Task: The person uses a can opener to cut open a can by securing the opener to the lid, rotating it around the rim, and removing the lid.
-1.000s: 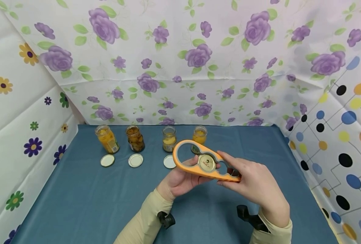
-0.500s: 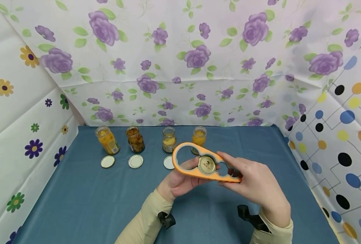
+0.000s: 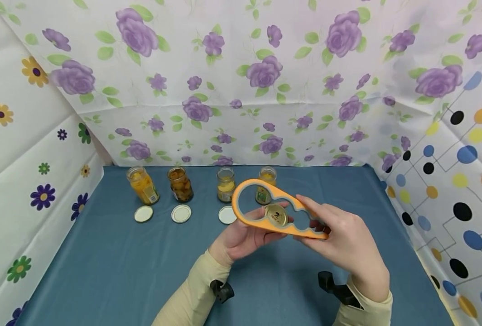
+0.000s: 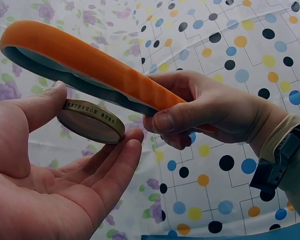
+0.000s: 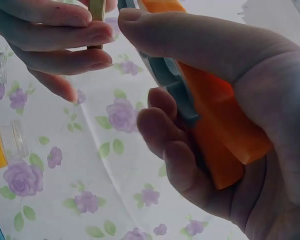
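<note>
My left hand pinches a gold jar lid by its rim between thumb and fingertips. The lid shows its printed top in the head view and its hollow underside in the left wrist view. My right hand grips the narrow end of an orange jar opener, a long loop with a grey scalloped lining. In the left wrist view the opener slants just above the lid, with a narrow gap between them. From the head view, the lid shows through the loop's middle.
Several lidless glass jars stand along the back of the blue cloth: a yellow-filled jar, a brown-filled jar, and two more yellow-filled ones. White-lined lids lie in front of the left three. Patterned cloth walls enclose the back and sides.
My right hand has shifted the jar opener up and slightly right, off the lid that sat in its middle notch. The lid stays pinched in my left hand, tilted a little more.
</note>
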The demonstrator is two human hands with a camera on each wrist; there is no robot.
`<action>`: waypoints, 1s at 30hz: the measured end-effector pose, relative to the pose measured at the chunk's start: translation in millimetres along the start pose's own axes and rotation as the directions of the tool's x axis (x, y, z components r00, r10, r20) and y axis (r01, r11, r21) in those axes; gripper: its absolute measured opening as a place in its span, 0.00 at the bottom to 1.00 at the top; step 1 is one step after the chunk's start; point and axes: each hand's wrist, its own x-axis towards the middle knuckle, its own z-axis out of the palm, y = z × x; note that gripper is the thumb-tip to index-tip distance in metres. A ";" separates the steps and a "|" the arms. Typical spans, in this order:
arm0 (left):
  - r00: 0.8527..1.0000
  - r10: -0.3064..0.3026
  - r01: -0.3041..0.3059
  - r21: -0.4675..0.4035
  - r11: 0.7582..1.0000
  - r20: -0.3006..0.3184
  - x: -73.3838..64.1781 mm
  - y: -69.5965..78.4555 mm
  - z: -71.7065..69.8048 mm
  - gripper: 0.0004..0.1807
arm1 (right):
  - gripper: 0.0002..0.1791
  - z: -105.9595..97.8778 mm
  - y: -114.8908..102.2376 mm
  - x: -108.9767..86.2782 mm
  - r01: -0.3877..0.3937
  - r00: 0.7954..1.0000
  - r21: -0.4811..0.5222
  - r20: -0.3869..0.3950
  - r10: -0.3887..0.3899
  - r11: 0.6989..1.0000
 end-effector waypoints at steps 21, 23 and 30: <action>1.000 0.014 -0.014 -0.012 1.000 0.005 1.4 3.0 -1.9 0.32 | 0.54 -5.8 5.4 -0.2 -0.031 0.999 -0.011 -0.042 0.031 0.999; 1.000 0.014 -0.014 -0.010 1.000 0.000 1.4 3.4 -1.8 0.32 | 0.54 -5.9 5.4 -0.1 -0.034 0.998 -0.014 -0.046 0.033 0.999; 0.999 0.011 -0.010 0.022 1.000 -0.037 1.2 5.3 0.1 0.34 | 0.53 -5.7 6.4 0.7 -0.052 0.997 -0.008 -0.049 0.052 0.999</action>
